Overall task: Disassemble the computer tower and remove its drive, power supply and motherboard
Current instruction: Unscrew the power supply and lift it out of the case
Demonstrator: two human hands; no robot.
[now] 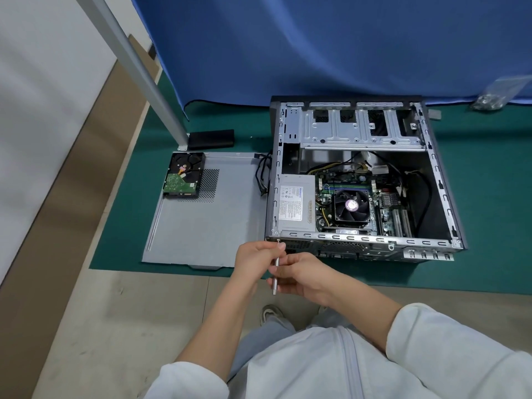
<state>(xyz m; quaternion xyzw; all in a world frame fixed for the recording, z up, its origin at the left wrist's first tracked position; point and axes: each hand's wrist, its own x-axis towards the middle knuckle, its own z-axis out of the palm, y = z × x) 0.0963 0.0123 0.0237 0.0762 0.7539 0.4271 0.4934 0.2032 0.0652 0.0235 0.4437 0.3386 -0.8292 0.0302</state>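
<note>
2 hands meet at the near left corner of the open tower (365,180). The left hand (256,259) pinches the upper shaft of a thin metal driver (276,267); the right hand (302,276) curls round its lower part. Inside the tower sit the power supply (295,203) and motherboard (374,203). Left of the tower, the drive (182,177) lies on the removed side panel (201,214), on a green mat (489,226).

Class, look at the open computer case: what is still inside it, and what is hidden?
Inside the case are the power supply, the motherboard with its cooling fan, and loose cables. The fan and power supply cover whatever lies under them.
</note>
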